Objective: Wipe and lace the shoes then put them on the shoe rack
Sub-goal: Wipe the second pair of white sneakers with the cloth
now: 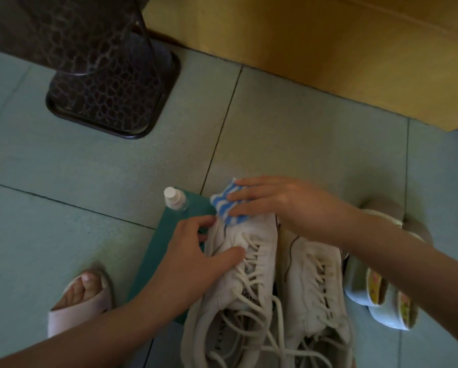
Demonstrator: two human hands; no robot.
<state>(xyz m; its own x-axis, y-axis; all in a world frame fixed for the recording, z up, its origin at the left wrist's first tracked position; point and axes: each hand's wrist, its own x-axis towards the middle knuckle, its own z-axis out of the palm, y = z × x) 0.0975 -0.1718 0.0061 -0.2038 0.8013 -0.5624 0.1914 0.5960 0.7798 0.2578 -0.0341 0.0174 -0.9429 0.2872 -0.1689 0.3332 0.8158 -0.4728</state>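
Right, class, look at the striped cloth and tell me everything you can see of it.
The cloth is a small, soft-looking fabric with blue and white stripes, bunched rather than flat. It lies on the toe of the white shoe nearer the bottle, its far edge sticking out past the toe. The right hand presses it down with straight fingers, hiding its right part. Fingertips of the left hand lie close to its lower edge; contact is unclear.

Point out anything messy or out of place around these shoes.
The laces of the white sneakers are loose, trailing in tangled loops across both shoes. The small bottle stands upright; nothing looks spilled.
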